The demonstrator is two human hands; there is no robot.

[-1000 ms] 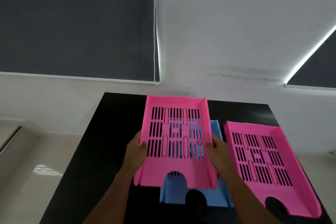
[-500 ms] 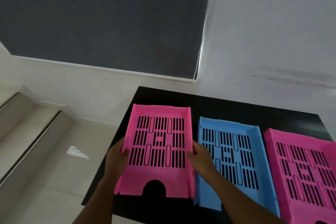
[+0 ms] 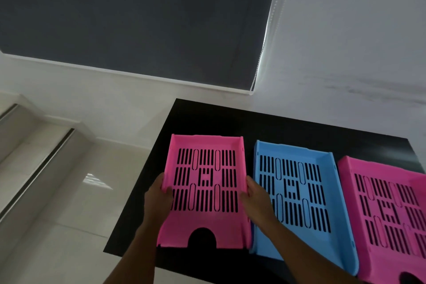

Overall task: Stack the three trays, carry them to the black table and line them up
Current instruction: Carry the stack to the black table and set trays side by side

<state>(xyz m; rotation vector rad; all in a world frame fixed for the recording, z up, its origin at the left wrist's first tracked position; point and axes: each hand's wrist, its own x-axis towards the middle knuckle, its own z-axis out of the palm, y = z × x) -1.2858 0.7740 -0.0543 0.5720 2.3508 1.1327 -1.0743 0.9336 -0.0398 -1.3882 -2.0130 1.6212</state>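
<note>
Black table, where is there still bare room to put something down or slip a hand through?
The black table is bare along its far strip, between the wall and the trays' back edges, and at the near left corner. The left pink tray, blue tray and right pink tray sit nearly side by side, leaving only slim gaps.

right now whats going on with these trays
A person is setting out three slotted trays on the black table. The left hand and right hand grip the two long sides of the left pink tray, placing it at the table's left end. The blue tray lies beside it in the middle, and another pink tray lies to the right, partly out of frame.
</note>
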